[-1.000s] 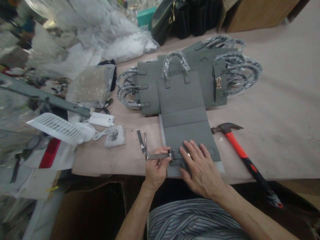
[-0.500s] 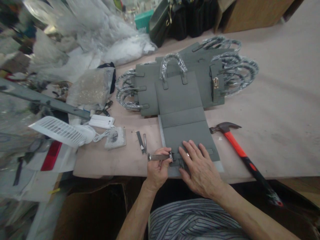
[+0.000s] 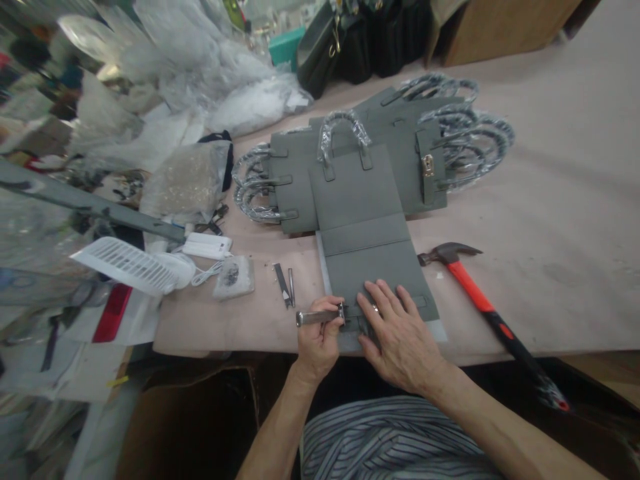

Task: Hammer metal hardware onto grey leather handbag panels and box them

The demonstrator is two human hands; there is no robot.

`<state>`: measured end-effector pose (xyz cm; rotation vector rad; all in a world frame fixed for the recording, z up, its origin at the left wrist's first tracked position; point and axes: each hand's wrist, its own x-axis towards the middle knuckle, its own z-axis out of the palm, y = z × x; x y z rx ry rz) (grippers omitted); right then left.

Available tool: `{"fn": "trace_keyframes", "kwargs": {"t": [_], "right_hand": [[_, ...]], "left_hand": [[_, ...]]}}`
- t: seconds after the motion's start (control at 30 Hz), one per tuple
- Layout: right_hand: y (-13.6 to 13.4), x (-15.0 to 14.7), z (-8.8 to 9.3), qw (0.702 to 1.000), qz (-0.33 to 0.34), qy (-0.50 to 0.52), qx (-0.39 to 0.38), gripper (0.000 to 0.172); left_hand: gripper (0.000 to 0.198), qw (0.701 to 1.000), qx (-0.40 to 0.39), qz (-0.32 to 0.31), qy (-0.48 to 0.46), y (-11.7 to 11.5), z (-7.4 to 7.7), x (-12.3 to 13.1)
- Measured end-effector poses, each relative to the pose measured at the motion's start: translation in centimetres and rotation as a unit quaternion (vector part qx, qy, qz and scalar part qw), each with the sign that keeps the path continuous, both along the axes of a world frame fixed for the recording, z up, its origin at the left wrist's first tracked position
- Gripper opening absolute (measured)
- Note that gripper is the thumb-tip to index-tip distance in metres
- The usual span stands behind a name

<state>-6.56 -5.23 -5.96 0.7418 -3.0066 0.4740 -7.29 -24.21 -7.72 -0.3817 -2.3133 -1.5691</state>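
A flat grey bag panel (image 3: 373,267) with a plastic-wrapped handle lies unfolded at the table's near edge. My left hand (image 3: 317,340) is closed on a slim metal tool (image 3: 317,317), whose tip meets the panel's left edge by a narrow strap. My right hand (image 3: 397,333) lies flat, fingers spread, pressing on the panel's lower part and that strap.
More grey bag panels (image 3: 400,153) with wrapped handles are stacked behind. A hammer (image 3: 483,303) with a red and black handle lies to the right. Two small metal tools (image 3: 285,285), a bag of small parts (image 3: 233,277), a white fan (image 3: 133,265) and plastic bags sit left.
The metal tool in my left hand has turned from an L shape lying flat to a straight bar against the panel edge. My right hand has stayed pressed in place.
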Motion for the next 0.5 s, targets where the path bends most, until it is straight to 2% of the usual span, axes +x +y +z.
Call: {"fn": "trace_keyframes", "kwargs": {"t": [0.5], "right_hand": [[-0.08,-0.04,0.1,1.0,-0.002,-0.009,-0.005,0.066]], "left_hand": [[0.005,1.0,0.001,0.02,-0.009,0.33,-0.24,-0.51]]}}
